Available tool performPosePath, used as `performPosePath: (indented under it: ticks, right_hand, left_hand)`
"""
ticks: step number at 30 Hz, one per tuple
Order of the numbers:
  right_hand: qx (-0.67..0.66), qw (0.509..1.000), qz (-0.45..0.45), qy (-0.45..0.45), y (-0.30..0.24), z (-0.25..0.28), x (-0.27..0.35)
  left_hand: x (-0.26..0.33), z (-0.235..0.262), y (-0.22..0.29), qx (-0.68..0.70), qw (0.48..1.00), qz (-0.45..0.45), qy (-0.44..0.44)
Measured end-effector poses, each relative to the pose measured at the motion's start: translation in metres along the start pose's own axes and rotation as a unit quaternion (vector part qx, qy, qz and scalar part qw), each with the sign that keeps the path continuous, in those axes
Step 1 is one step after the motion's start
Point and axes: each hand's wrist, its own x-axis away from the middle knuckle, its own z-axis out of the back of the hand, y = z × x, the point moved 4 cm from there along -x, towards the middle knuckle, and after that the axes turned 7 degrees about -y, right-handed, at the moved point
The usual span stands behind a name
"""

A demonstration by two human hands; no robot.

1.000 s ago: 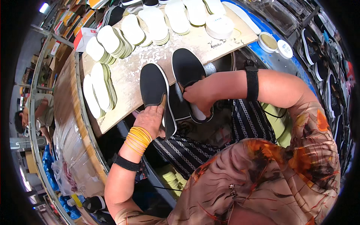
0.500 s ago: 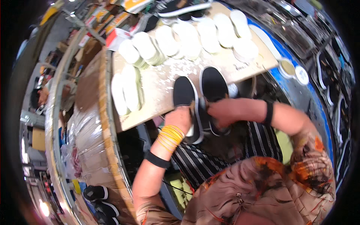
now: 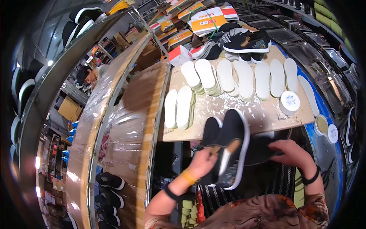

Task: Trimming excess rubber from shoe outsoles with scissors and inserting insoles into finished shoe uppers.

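My left hand (image 3: pixel 203 163) is closed at the heel end of a pair of black slip-on shoes with white soles, held together over the near edge of the board. The right shoe (image 3: pixel 233 128) is tilted so its white sole edge shows; the left shoe (image 3: pixel 211 131) lies against it, partly hidden. To the right, my right hand (image 3: pixel 286 152) is apart from the pair, its fingers curved and spaced beside a dark shape that I cannot make out. Stacks of white insoles (image 3: pixel 244 78) stand on the wooden board (image 3: pixel 206 135) beyond the shoes.
White scraps litter the board. A round white-lidded tub (image 3: pixel 289 102) stands at its right, and black shoes (image 3: pixel 246 42) are piled behind. Flattened cartons (image 3: pixel 207 23) lie farther back. Along the left runs a plastic-wrapped cardboard surface (image 3: pixel 131 126); a person (image 3: pixel 91 76) is beyond it.
My right hand has left the shoes and moved right. My left hand now holds both shoes, raised and tilted. The head view has shifted, placing the board lower and farther right.
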Motion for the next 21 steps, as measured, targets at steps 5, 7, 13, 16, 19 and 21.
performPosePath:
  ticks: [5,7,13,16,19,21]
  right_hand:
    - [-0.022,0.99,-0.139,-0.028,0.042,-0.021,0.01]
    - [-0.023,0.982,-0.163,-0.09,0.033,-0.029,-0.006]
    - [-0.048,0.98,-0.145,-0.126,0.021,-0.045,-0.051]
    - [0.08,0.986,0.022,-0.145,0.014,-0.05,-0.077]
    - [0.085,0.979,0.066,-0.176,-0.009,-0.07,-0.116]
    - [0.095,0.967,0.132,-0.197,-0.033,-0.081,-0.122]
  left_hand:
    - [-0.018,0.136,-0.034,-0.14,0.977,0.135,0.093]
    - [-0.038,0.201,-0.103,-0.109,0.972,0.137,0.157]
    - [-0.026,0.274,-0.128,-0.117,0.955,0.074,0.263]
    - [0.01,0.227,-0.036,-0.043,0.977,0.049,0.205]
    - [0.055,0.206,0.04,-0.051,0.988,-0.017,0.143]
    - [0.108,0.216,0.096,-0.072,0.992,0.031,0.103]
